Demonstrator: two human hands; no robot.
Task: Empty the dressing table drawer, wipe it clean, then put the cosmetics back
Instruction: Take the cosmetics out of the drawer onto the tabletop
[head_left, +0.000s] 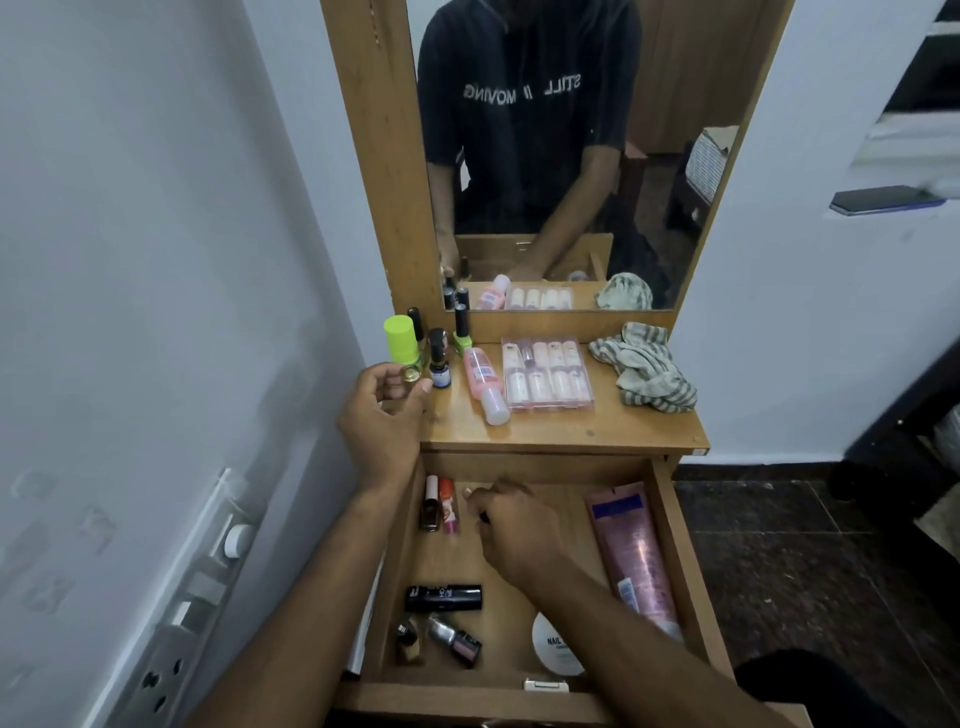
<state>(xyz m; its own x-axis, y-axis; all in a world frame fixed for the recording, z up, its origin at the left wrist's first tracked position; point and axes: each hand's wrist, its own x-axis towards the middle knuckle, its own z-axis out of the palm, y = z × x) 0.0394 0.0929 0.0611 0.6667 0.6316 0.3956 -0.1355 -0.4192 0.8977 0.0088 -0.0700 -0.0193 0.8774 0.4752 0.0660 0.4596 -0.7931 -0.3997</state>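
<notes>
The wooden drawer (680, 561) is pulled out below the tabletop (566, 431). Inside lie a pink tube (636, 556), a black lipstick (443, 597), two small bottles (439, 504), a white nail-remover jar (553, 647) and more small bottles (452, 636). My left hand (382, 410) hovers over the tabletop's left edge, pinching a small round gold-capped bottle (410, 373). My right hand (511, 525) reaches into the drawer, fingers closed around a small dark item that is mostly hidden. On the tabletop stand nail polishes (438, 358), a lime-capped bottle (401, 340), a pink bottle (485, 384) and a clear nail case (546, 374).
A striped cloth (647, 369) lies crumpled at the tabletop's right. The mirror (561, 156) rises behind. A white wall with a switch panel (197, 597) is close on the left. Dark tiled floor (779, 545) lies to the right.
</notes>
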